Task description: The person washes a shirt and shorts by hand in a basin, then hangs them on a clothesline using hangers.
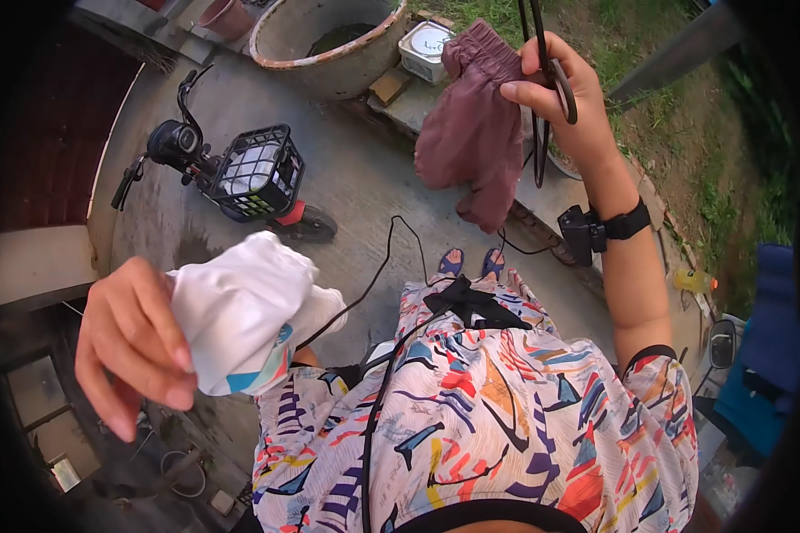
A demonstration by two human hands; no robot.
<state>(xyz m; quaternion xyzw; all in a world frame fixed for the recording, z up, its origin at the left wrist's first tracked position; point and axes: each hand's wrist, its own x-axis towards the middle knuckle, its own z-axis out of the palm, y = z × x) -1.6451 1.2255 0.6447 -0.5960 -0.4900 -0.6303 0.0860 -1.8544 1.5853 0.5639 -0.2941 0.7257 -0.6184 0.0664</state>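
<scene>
My left hand (132, 345) grips a bunched white garment (244, 311) with a bit of blue and coloured print, held at chest height on the left. My right hand (566, 93) is raised at the upper right and pinches the waistband of a dusty pink pair of shorts (471, 133), which hangs down from it. That same hand also closes around a black hanger or cord loop (542, 107). A black device is strapped to my right wrist (596, 229). My patterned dress and sandalled feet show below.
A black electric scooter (231, 173) with a front basket stands on the concrete floor to the left. A large round basin (324, 40) sits at the top, a white tub (425, 43) beside it. Grass lies to the right. A blue seat (769, 346) is at the right edge.
</scene>
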